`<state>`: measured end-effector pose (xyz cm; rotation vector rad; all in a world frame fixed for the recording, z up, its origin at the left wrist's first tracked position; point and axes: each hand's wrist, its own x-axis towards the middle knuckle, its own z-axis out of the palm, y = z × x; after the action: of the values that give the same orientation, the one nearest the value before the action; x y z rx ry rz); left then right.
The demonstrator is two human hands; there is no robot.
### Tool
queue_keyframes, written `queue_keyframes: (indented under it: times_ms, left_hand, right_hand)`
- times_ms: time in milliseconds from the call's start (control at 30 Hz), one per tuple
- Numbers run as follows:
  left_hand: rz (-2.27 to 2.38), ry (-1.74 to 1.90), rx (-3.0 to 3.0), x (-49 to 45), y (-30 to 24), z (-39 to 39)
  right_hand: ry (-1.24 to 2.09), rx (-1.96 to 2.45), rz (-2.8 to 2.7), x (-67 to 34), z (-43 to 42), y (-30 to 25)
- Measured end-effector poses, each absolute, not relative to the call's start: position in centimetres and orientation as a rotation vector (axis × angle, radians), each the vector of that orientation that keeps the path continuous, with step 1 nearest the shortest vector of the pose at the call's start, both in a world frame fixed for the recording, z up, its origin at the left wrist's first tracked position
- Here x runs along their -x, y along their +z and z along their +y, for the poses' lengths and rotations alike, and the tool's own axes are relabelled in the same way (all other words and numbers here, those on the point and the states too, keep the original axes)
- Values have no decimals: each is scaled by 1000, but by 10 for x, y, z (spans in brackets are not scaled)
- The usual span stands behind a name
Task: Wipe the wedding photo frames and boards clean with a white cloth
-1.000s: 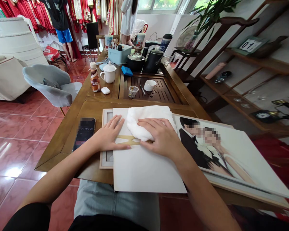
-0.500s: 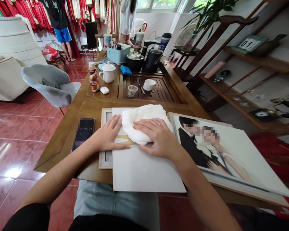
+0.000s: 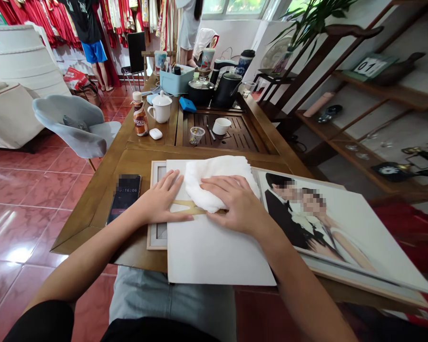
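Note:
A white board (image 3: 217, 251) lies in front of me on top of a light wooden frame (image 3: 158, 232), whose left side shows. My left hand (image 3: 164, 199) rests flat on the board's left part, fingers spread, holding nothing. With my right hand (image 3: 235, 204) I hold a fluffy white cloth (image 3: 221, 166) against the board; the fingers lie over it and the thumb is below its lower edge. Between the hands, a yellowish band with a pale shape (image 3: 180, 203) shows on the board, partly covered.
To the right lies a framed couple's photo (image 3: 353, 209), and to the left a phone (image 3: 124, 197). Farther back are a bottle (image 3: 140, 116), a lidded mug (image 3: 160, 108), a small plastic cup (image 3: 197, 136), a white cup (image 3: 221, 126) and a kettle (image 3: 226, 90). Two people stand beyond.
My right hand and the white cloth have shifted slightly to the right across the board. My left hand stays in nearly the same place.

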<state>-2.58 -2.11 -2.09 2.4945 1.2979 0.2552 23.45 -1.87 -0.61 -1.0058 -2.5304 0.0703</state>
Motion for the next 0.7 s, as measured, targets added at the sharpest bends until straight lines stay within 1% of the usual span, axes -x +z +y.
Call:
queue_keyframes:
  times_ms: [167, 700]
  left_hand:
    - [1289, 285, -2501, 26, -21, -21]
    - [1297, 278, -2497, 25, -19, -22]
  right_hand:
    - [109, 922, -2563, -235, -19, -5]
    - [85, 932, -2570, -235, -18, -5]
